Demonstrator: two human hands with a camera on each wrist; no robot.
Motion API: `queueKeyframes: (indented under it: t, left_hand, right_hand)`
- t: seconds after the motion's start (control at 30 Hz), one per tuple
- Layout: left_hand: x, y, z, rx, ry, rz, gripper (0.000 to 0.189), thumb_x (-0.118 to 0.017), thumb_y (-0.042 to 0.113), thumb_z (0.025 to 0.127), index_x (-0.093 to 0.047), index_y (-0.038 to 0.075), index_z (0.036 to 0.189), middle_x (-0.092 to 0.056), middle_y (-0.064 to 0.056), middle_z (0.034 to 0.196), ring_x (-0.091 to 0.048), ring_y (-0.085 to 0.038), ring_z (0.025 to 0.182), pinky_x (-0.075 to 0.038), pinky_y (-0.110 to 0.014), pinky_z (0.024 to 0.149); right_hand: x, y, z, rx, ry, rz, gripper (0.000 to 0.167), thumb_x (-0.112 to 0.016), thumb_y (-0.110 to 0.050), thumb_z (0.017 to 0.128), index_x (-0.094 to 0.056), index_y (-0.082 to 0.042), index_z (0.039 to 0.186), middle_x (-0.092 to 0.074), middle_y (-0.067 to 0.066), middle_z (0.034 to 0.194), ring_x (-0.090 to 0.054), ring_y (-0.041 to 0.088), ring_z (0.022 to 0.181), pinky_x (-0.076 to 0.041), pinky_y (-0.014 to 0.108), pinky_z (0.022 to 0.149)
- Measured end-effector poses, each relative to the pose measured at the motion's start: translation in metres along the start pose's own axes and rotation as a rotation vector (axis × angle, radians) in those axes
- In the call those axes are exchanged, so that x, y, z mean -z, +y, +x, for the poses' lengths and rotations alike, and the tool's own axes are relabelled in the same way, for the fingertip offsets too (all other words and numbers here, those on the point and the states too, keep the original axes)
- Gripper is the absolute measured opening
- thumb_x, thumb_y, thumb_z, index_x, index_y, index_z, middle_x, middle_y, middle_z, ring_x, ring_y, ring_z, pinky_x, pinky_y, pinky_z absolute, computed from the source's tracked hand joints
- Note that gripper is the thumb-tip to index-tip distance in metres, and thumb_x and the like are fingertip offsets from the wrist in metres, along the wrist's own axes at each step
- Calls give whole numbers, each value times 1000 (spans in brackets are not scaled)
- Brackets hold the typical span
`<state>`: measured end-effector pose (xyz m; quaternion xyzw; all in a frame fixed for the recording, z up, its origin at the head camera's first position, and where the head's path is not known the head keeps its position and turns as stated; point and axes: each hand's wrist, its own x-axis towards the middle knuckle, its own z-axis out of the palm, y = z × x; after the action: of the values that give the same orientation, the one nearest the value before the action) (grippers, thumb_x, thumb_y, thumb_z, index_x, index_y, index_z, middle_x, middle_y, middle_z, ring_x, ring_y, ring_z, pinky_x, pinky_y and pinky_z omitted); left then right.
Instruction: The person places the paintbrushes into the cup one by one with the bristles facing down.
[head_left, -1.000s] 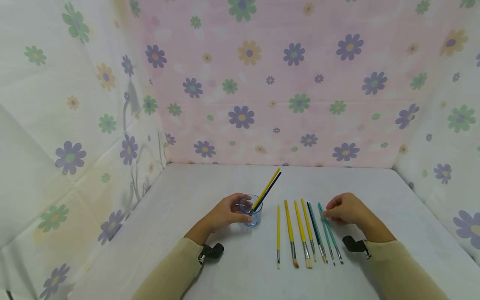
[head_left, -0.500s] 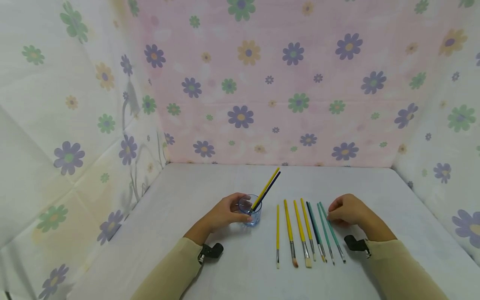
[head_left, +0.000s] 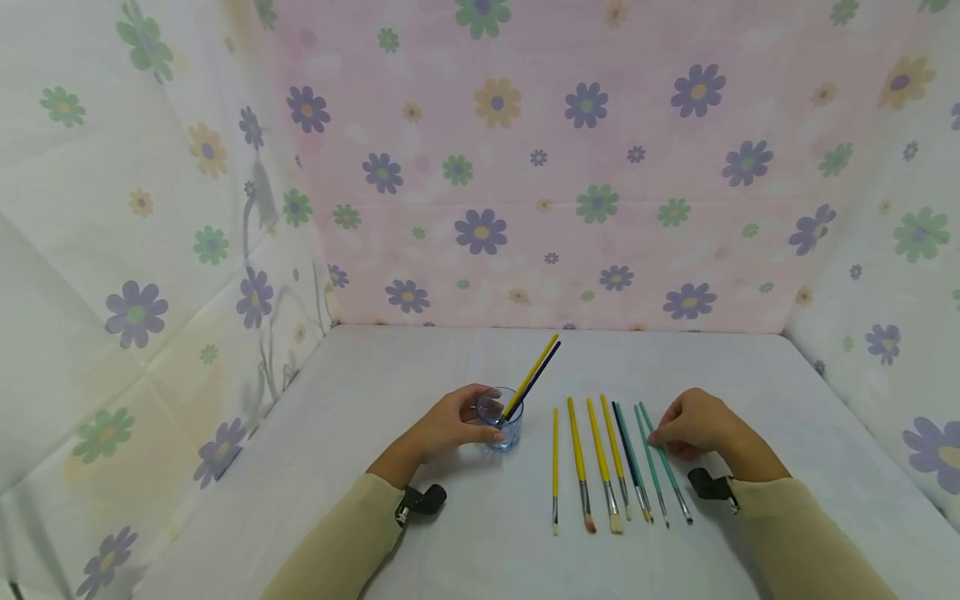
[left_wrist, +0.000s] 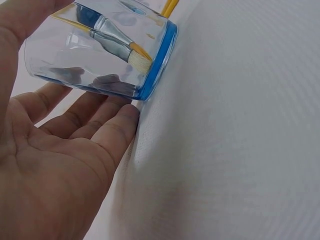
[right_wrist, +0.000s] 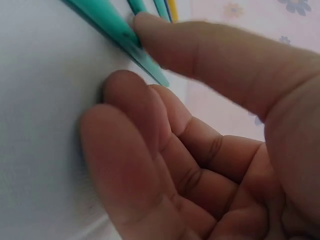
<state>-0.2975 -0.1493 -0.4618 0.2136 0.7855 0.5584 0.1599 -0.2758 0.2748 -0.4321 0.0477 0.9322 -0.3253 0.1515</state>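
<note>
My left hand (head_left: 450,429) holds a clear glass (head_left: 511,437) with a blue base, thumb on one side and fingers on the other. Inside the glass lean a yellow-handled paintbrush (head_left: 543,356) and a dark-handled paintbrush (head_left: 545,367); their pale and orange bristles (left_wrist: 140,62) point down at its base. My right hand (head_left: 701,425) is at the right end of a row of paintbrushes. Its thumb reaches over the outermost teal paintbrush (head_left: 677,489), close to the handle (right_wrist: 102,20), while the loosely bent fingers stay apart from the thumb on the brush's other side.
Left of the right hand, several paintbrushes lie side by side, handles away from me: yellow paintbrushes (head_left: 577,442), a dark paintbrush (head_left: 627,446) and further teal paintbrushes (head_left: 654,471). The white table (head_left: 420,558) meets flowered cloth (head_left: 487,183) at the back and sides.
The outermost teal paintbrush's bristle end has swung slightly right. My right hand shifted a little right, then its thumb came back left over the brush. The left hand and glass stay put.
</note>
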Motion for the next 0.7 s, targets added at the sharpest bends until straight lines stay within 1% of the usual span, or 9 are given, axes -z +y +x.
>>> queueKeyframes:
  t: [0.17,0.27,0.47,0.7]
  left_hand:
    - [0,0,0,4,0,3,77,-90,28,82,-53,10,146,-68,-3,131,-67,-19,122,-51,-37,109]
    - [0,0,-1,8,3,5,76,-90,28,82,-53,11,146,-68,-3,132,-66,-19,122,-51,-38,110]
    - [0,2,-2,10,4,-1,76,-90,27,82,-52,10,146,-67,-3,133,-66,-20,124,-50,-39,111]
    - [-1,4,-3,21,13,8,77,-90,29,81,-53,12,146,-68,-2,132,-66,-19,124,-50,-41,112]
  right_hand:
    - [-2,1,1,-29,8,11,32,-87,-22,81,-68,0,95,-69,10,81,-67,20,68,-60,31,62]
    - [-1,2,2,-42,13,19,31,-86,-20,82,-67,0,96,-69,10,81,-67,20,68,-60,31,63]
    - [1,2,1,-46,14,30,26,-83,-19,83,-68,0,95,-71,10,78,-68,19,66,-60,31,62]
    - [3,3,1,-47,22,59,29,-78,-18,86,-66,3,100,-71,12,82,-69,20,69,-61,33,64]
